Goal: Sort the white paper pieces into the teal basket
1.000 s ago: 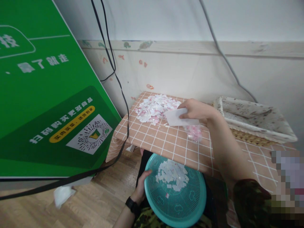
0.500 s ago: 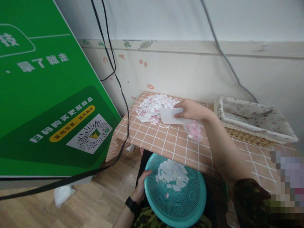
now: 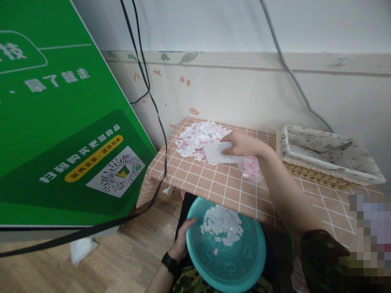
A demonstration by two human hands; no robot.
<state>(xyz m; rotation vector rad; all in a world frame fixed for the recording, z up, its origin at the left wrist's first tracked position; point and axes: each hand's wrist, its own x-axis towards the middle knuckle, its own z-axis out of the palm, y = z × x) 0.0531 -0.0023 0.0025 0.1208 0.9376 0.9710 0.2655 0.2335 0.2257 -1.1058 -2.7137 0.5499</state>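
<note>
One teal basket (image 3: 232, 262) holding paper scraps (image 3: 221, 223) sits at my lap by the surface's (image 3: 210, 179) edge; left hand (image 3: 183, 235) curls round its rim, likely steadying it. Beyond, right hand (image 3: 242, 144) pinches a white card (image 3: 215, 153) from above, presumably leaving its lower edge free, between pink packet (image 3: 251, 171) and scrap pile (image 3: 197, 138).

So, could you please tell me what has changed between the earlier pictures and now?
The right hand, gripping the white card, has moved slightly left, towards the scrap pile. Nothing was taken up or let go. The left hand stays on the rim of the green strainer; the scraps inside, the pink bundle and the lined basket look unchanged.
</note>
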